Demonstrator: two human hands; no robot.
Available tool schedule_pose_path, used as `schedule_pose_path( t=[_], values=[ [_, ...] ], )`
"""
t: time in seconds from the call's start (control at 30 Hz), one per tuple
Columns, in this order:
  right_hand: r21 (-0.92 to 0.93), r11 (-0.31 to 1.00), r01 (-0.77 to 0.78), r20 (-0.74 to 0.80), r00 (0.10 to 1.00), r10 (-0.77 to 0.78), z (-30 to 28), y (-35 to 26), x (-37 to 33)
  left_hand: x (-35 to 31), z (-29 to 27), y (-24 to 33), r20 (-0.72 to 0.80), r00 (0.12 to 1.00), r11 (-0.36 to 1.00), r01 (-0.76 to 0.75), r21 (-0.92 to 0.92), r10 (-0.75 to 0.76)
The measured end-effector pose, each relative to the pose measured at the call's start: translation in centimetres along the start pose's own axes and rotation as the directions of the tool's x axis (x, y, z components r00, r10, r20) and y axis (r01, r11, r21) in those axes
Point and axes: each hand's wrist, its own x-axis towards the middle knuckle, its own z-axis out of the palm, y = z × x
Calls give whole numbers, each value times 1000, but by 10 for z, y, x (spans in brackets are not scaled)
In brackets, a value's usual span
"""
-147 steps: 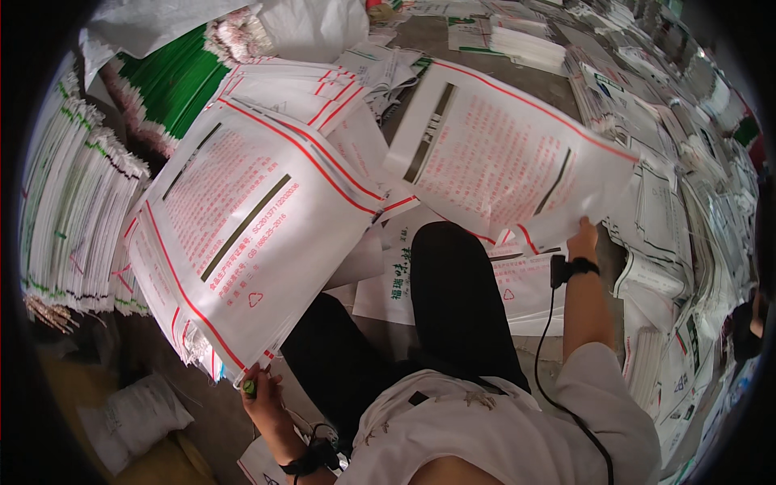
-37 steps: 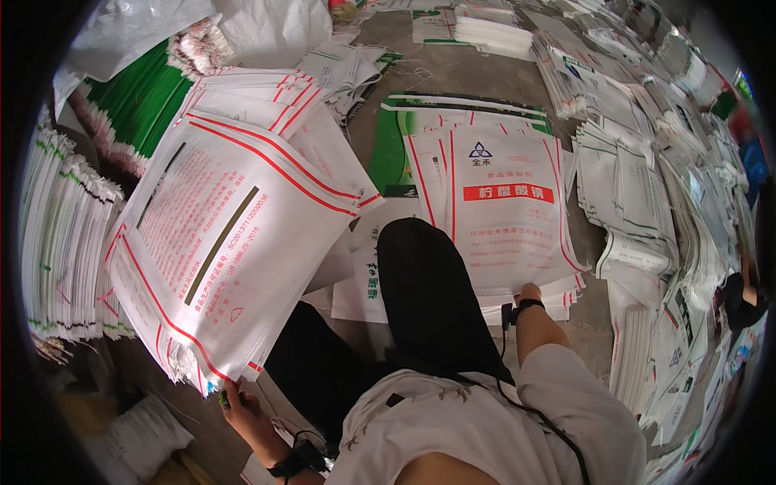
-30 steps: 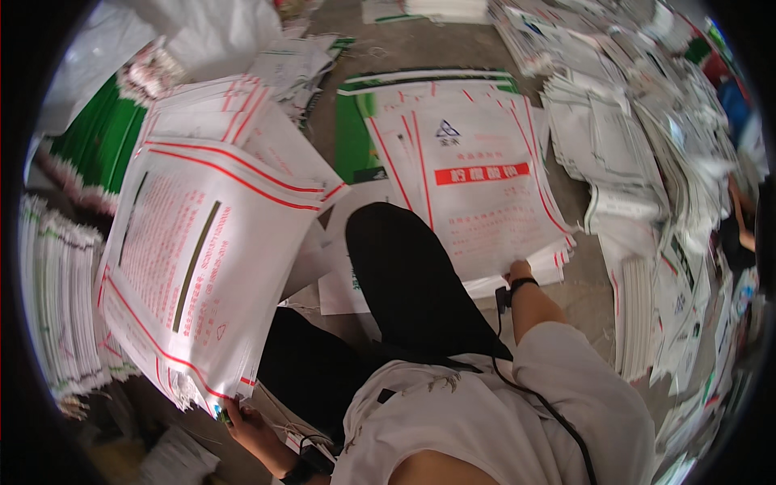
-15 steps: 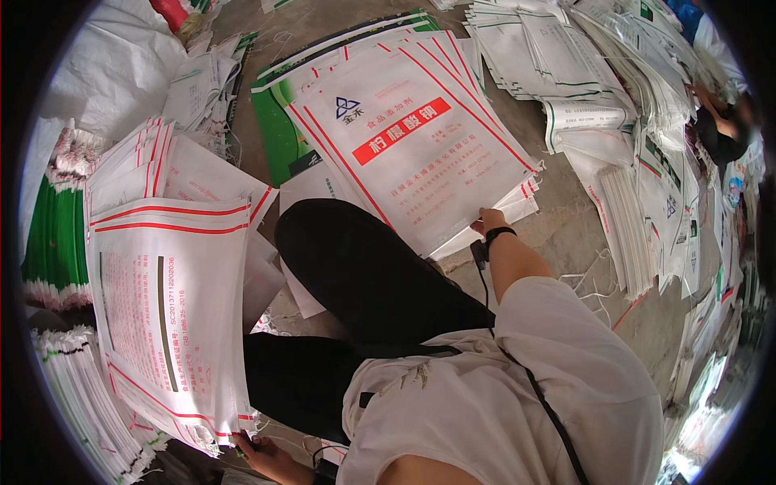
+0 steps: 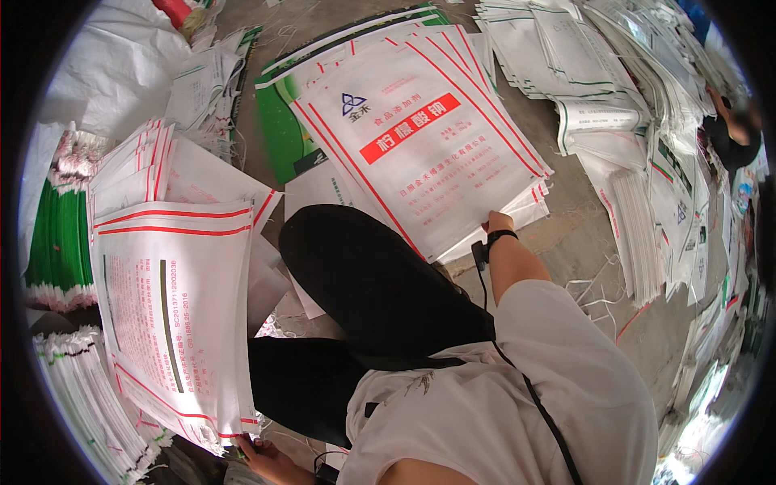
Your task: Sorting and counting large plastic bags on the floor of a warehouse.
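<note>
A flat white sack (image 5: 420, 153) with red stripes and a red label block lies on top of a fanned pile on the floor, beyond my knee. At its lower right edge is my right hand (image 5: 499, 222), its fingers closed on the sack's rim. To my left, a stack of white sacks (image 5: 218, 323) with red bands and red print leans beside my leg. My left hand (image 5: 271, 459) is at the lower right corner of this stack, fingers closed on the edge. Something small and dark shows by those fingers, too unclear to name.
Green sacks (image 5: 283, 137) lie under the front pile. Folded green-and-white bundles (image 5: 61, 234) and white bundles (image 5: 89, 404) stand at the far left. More white sack piles (image 5: 566, 56) spread along the right. Loose threads (image 5: 594, 299) litter the floor. Another person (image 5: 731, 133) is at the right rim.
The whole view has shifted slightly. Both hands keep their places at the sack edges, and the sacks look the same.
</note>
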Motion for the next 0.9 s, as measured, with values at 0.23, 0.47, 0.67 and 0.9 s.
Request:
schedule_pose_path(
  t=[0.23, 0.47, 0.67, 0.9],
  values=[
    [-648, 758, 69, 61, 997, -39, -45, -115, -93, -11, -7, 25, 32, 998, 988, -63, 144, 59],
    [-756, 652, 53, 7, 997, -74, -58, -106, -82, -7, 1, 21, 104, 964, 899, -267, 348, 246],
    [-492, 867, 76, 31, 997, -71, -39, -55, -56, 12, 12, -1, -58, 892, 759, 346, -551, -449],
    [678, 724, -128, -144, 942, 302, -37, -124, -96, 6, 20, 29, -105, 908, 826, 315, -467, -405]
  ],
)
